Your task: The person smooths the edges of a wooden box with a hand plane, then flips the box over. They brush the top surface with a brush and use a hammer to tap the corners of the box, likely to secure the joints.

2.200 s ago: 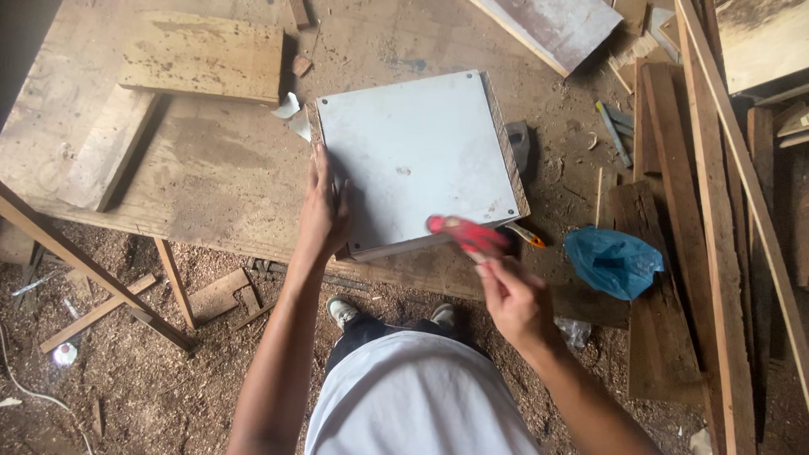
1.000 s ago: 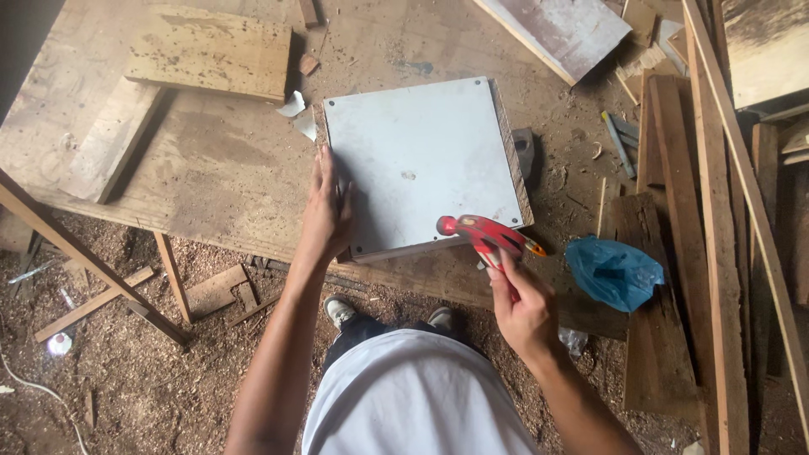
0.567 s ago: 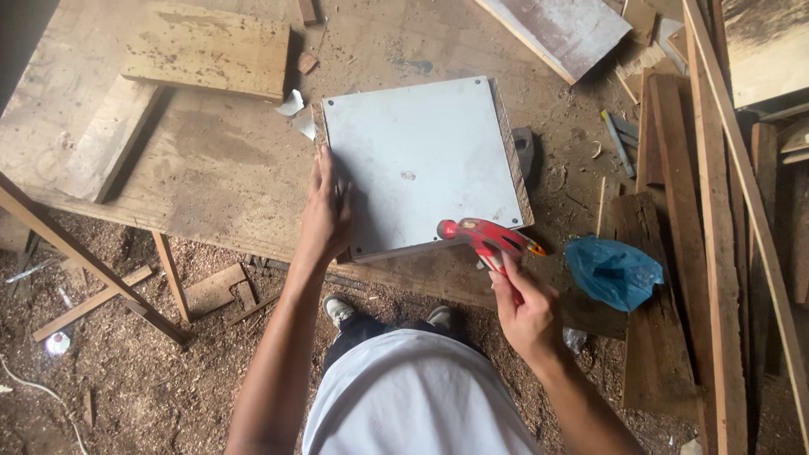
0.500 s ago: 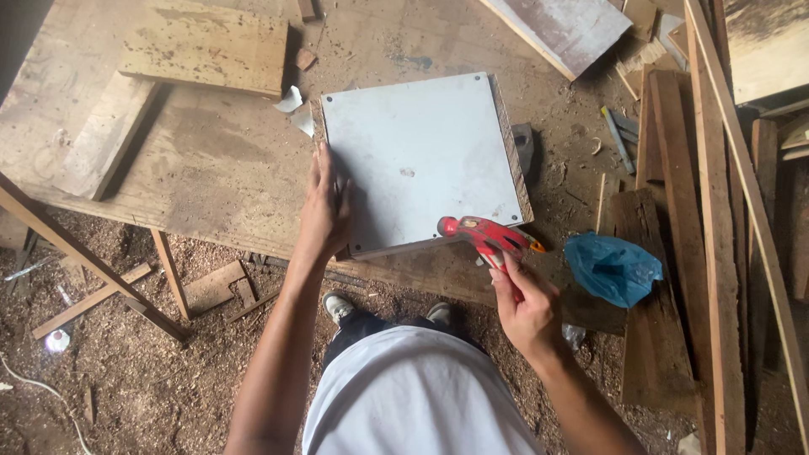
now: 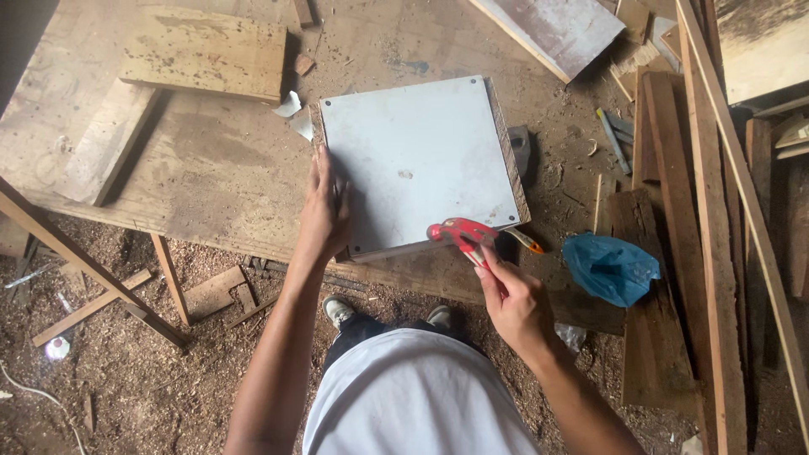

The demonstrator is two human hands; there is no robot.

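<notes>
A square white-faced board [image 5: 417, 160] lies flat on a worn wooden workbench [image 5: 194, 168]. My left hand [image 5: 324, 211] presses flat on the board's left near corner, fingers spread along its edge. My right hand [image 5: 514, 303] grips a red-handled tool [image 5: 462, 236] whose head rests against the board's near right edge. An orange-tipped tool [image 5: 527, 242] pokes out just to the right of that corner.
A thick plank [image 5: 206, 55] lies at the bench's far left. A crumpled blue plastic bag [image 5: 608, 267] sits to the right of my right hand. Long timber strips [image 5: 699, 211] are stacked along the right. Sawdust and offcuts [image 5: 211, 291] cover the floor below.
My right hand has brought the red tool slightly forward and right, up to the board's near right edge. My left hand stays pressed on the board.
</notes>
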